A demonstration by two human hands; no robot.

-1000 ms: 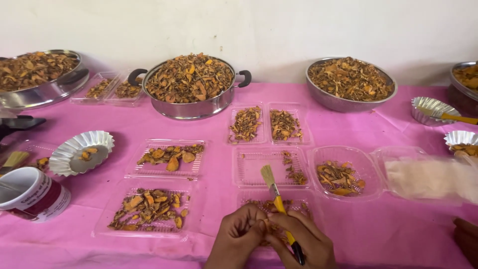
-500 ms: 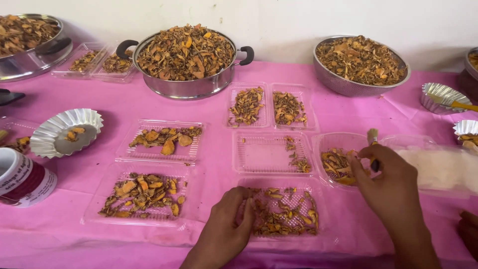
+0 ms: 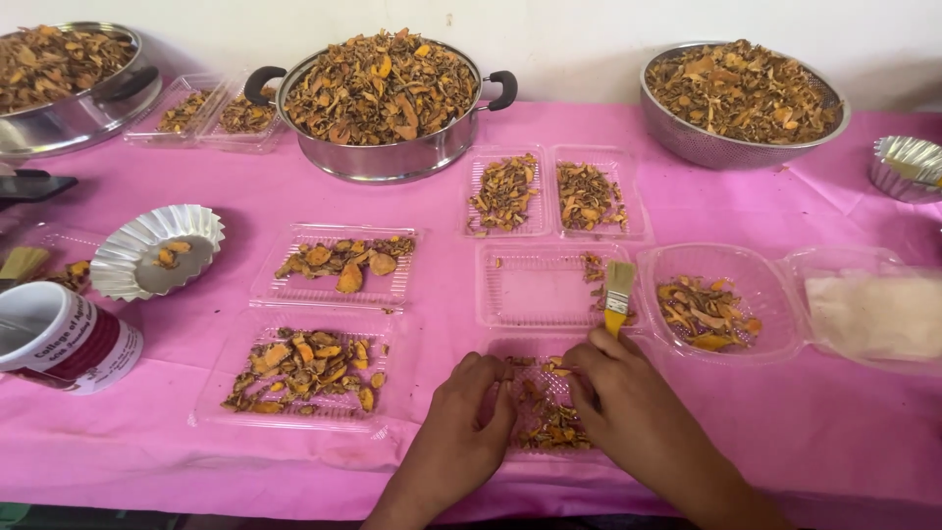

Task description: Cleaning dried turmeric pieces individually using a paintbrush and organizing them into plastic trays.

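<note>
My right hand [image 3: 628, 397] holds a small yellow-handled brush [image 3: 617, 295], bristles pointing up over a clear plastic tray [image 3: 535, 294] that is nearly bare. My left hand [image 3: 469, 412] rests with curled fingers on the near clear tray [image 3: 546, 417] of dried orange-brown slices, holding nothing. Both hands meet over that tray at the table's front edge.
Clear trays of dried slices [image 3: 304, 378] [image 3: 339, 263] lie to the left, two more [image 3: 554, 191] behind. A round clear container [image 3: 714, 312], a steel pot [image 3: 383, 93], steel bowls [image 3: 741, 98] [image 3: 64, 74], a fluted foil cup [image 3: 157, 250] and a white mug [image 3: 64, 339] stand on the pink cloth [image 3: 844, 442].
My right hand drew back from the round container on the right to the near tray, brush still in it. The left hand stayed on the near tray.
</note>
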